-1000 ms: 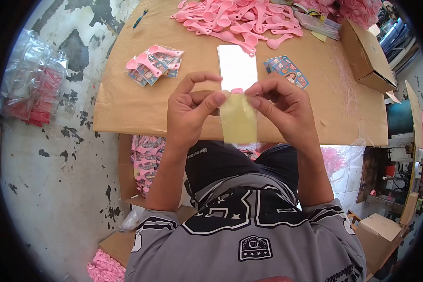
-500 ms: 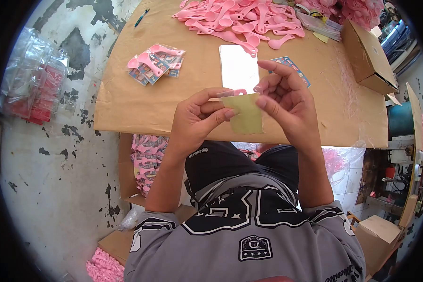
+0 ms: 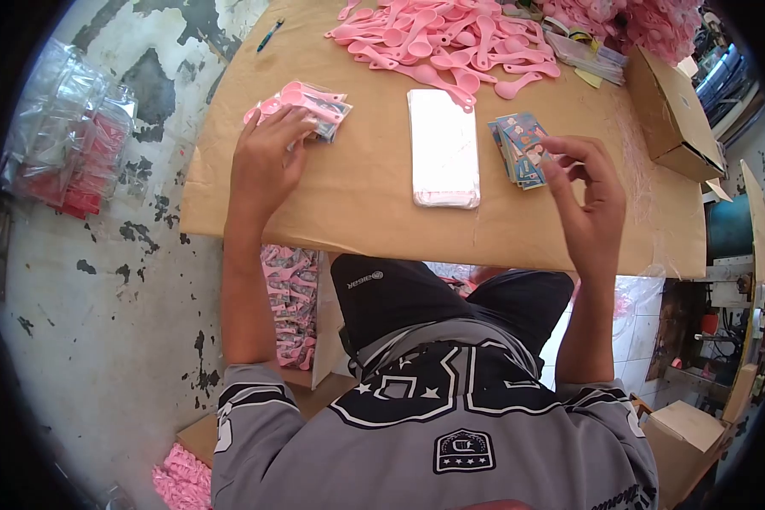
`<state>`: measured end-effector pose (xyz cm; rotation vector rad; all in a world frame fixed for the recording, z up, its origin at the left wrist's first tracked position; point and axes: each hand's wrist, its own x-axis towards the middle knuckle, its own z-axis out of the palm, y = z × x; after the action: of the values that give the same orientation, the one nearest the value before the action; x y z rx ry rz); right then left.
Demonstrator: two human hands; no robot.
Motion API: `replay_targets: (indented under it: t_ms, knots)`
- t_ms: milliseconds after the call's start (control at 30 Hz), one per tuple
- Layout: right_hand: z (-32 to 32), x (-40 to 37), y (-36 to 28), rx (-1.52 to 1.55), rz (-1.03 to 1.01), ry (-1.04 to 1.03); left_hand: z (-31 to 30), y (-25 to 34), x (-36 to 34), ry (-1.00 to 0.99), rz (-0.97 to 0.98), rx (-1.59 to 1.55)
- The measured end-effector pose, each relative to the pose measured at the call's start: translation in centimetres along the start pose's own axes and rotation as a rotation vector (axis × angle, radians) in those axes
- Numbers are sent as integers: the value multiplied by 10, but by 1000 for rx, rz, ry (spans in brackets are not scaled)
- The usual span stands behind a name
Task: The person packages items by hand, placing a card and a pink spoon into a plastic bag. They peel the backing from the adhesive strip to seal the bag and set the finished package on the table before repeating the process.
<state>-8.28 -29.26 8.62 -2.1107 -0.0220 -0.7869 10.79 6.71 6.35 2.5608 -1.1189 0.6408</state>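
Note:
My left hand (image 3: 267,157) reaches to the pile of bagged pink measuring spoons with printed cards (image 3: 318,106) at the left of the table. Its fingers are stretched out over the near edge of the pile, partly covering the packets. On the other side, my right hand (image 3: 591,191) is at a small stack of blue printed cards (image 3: 518,140), thumb and forefinger closed at the right edge of the top card. Between my hands lies a stack of clear plastic bags (image 3: 444,153), bright with glare.
Loose pink spoons (image 3: 450,42) are heaped at the back of the brown-covered table (image 3: 348,195). A cardboard box (image 3: 671,115) stands at the right edge, and a pen (image 3: 270,36) lies back left. Below the table a carton holds packed spoons (image 3: 290,297).
The card-backed packet held between both hands has left the middle. My left hand has moved left to the packet pile; my right hand has moved right to the card stack.

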Motion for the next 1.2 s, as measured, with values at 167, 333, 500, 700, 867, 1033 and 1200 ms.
replay_targets:
  t_ms: [167, 333, 500, 700, 867, 1033, 1200]
  knots:
    - [-13, -1, 11, -292, 102, 68, 16, 30, 6, 48, -86, -183]
    - [-8, -2, 44, -385, 212, 26, 53, 4, 1, -164, -121, 61]
    - [-10, -2, 64, -109, 460, 19, 35, -35, 5, -237, 8, -99]
    - [-8, -6, 87, 61, 447, 58, 16, -63, 13, -114, 3, -490]
    - [-7, -5, 85, 182, 419, 206, 45, 26, 20, 6, -411, -717]
    - [-6, -8, 75, 286, 295, 363, 57, 120, 29, -177, -438, -448]
    - [-2, -16, 77, 334, 309, 374, 68, 116, 29, -186, -509, -557]
